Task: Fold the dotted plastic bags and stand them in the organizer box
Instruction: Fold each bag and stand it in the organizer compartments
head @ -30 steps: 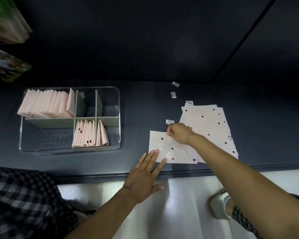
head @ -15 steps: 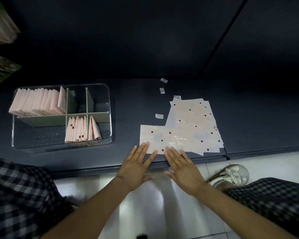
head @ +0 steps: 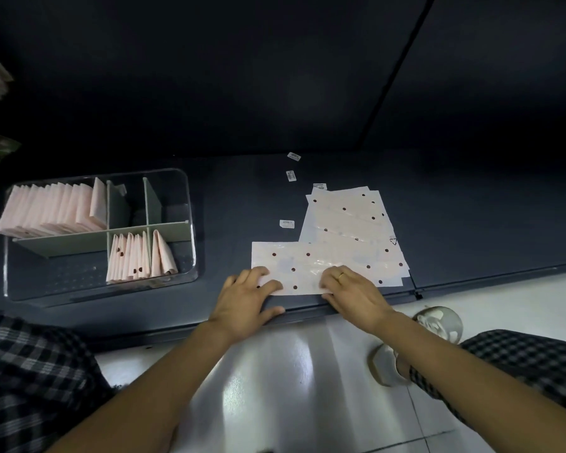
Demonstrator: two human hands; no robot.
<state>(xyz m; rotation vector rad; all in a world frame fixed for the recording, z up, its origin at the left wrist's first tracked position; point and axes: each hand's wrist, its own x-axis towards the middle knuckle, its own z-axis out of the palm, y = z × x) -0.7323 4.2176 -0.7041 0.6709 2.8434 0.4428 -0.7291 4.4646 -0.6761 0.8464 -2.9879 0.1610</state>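
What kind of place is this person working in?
Probably a home or small packing corner: a low dark blue-grey platform above glossy white floor tiles, with a clear plastic organizer box holding folded pink bags.

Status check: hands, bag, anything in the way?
Both hands, left and right, gripping the bag's near edge. Bag flat, unfolded. Nothing blocking the box.

The left hand (head: 244,297) and right hand (head: 352,294) covered the near edge of the bag (head: 294,266); what lay beneath the curled fingers (head: 258,273) could not be told. Label (head: 287,223) print beyond the fingers was unreadable.
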